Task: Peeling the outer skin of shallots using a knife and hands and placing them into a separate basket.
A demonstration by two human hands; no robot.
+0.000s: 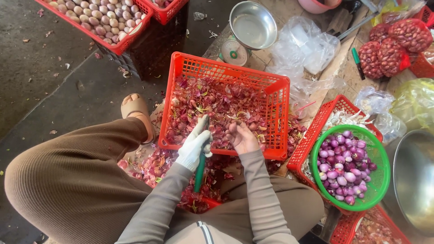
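While the person sits low with knees apart, the head camera looks down on both hands over a crate of peelings.

Left hand: the left hand wears a white glove and is closed around a knife with a green handle pointing back toward the body.
Right hand: the right hand is bare, fingers curled in at the crate's near edge; whether it grips a shallot I cannot tell.
Crate: the red plastic crate sits between the knees, full of reddish-purple skins.
Right side: a green basket holds peeled purple shallots.
Farther off: a metal scale bowl, clear plastic bags, and red mesh sacks of shallots.
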